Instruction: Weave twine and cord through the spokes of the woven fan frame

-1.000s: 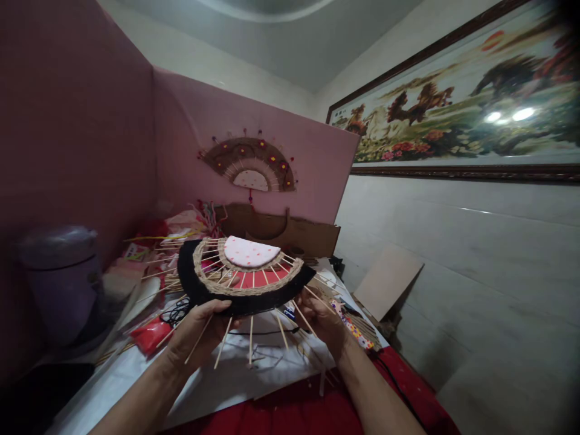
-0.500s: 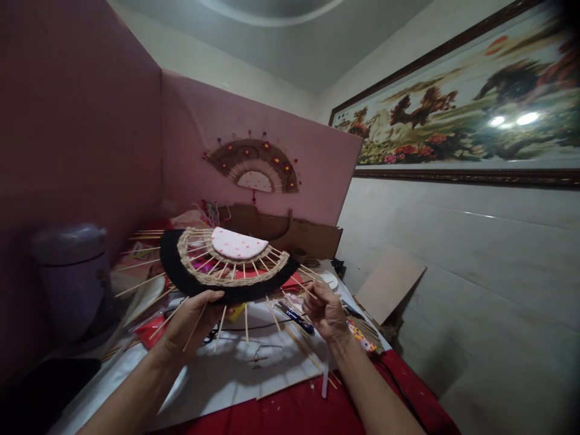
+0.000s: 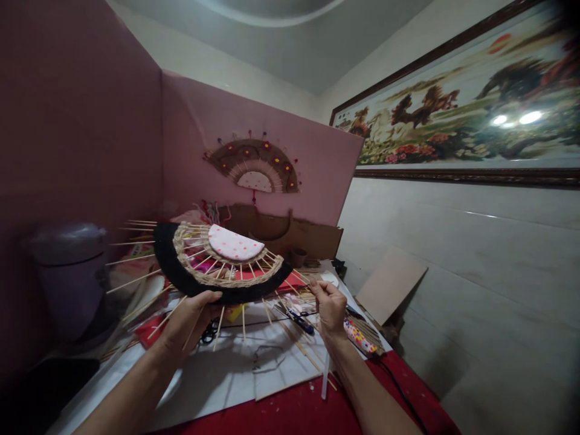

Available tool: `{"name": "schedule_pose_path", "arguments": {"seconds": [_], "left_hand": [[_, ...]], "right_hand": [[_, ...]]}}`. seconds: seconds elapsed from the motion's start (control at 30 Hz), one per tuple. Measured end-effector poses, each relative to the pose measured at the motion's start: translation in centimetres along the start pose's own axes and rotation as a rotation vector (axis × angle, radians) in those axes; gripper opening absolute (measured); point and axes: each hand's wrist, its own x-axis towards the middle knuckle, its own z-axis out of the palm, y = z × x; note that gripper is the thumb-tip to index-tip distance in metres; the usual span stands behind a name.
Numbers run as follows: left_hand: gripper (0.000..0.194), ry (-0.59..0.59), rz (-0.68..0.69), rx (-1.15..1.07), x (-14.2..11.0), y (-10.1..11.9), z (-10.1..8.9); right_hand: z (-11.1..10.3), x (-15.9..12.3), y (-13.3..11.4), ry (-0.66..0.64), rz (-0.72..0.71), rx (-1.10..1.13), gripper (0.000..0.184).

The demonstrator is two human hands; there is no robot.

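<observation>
My left hand (image 3: 188, 320) grips the black woven rim of a half-round fan-shaped craft (image 3: 217, 263) and holds it up over the table. The craft has a pink dotted centre, rings of jute cord and a black outer band, with several thin bamboo sticks poking out all round. My right hand (image 3: 330, 308) is off to the right of the craft, fingers pinched together on a thin dark thread I can barely make out, which runs back toward the craft.
A finished fan (image 3: 254, 164) hangs on the pink partition. White paper (image 3: 254, 374) over a red cloth (image 3: 312, 411) covers the table, with a blue pen (image 3: 299, 323), loose sticks and craft clutter. A lidded bin (image 3: 67, 272) stands at left, cardboard (image 3: 389, 284) at right.
The craft has swung left and tilted. My right hand has come off its rim and moved out to the right, pinching a thread.
</observation>
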Motion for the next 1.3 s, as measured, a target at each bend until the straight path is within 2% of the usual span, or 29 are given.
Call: {"name": "schedule_pose_path", "arguments": {"seconds": [0.1,0.33,0.63,0.8,1.0,1.17,1.23,1.3], "left_hand": [[0.042,-0.025,-0.031,0.058,-0.1,0.1,0.1],[0.041,-0.097,-0.057,0.069,-0.2,0.3,-0.1],[0.040,-0.016,-0.031,0.014,0.3,0.7,-0.3],[0.039,-0.043,-0.020,0.007,0.0,0.8,0.0],[0.038,-0.004,-0.049,-0.036,0.0,1.0,0.2],[0.033,-0.009,-0.075,-0.031,0.1,0.9,0.0],[0.032,-0.027,-0.105,-0.009,0.1,0.9,-0.2],[0.030,-0.059,-0.139,0.021,0.1,0.8,-0.3]], "right_hand": [[-0.4,0.5,-0.2,0.121,-0.111,-0.158,0.030],[-0.7,0.6,-1.2,0.129,-0.212,-0.317,0.029],[-0.6,0.3,-0.7,0.200,-0.297,-0.421,0.033],[-0.6,0.1,-0.3,0.253,-0.331,-0.530,0.038],[-0.5,-0.3,0.5,0.219,-0.373,-0.663,0.035],[-0.5,0.1,1.1,0.173,-0.292,-0.644,0.027],[-0.7,0.7,1.1,0.126,-0.186,-0.488,0.025],[-1.0,1.5,1.2,-0.004,0.006,-0.212,0.029]]}}
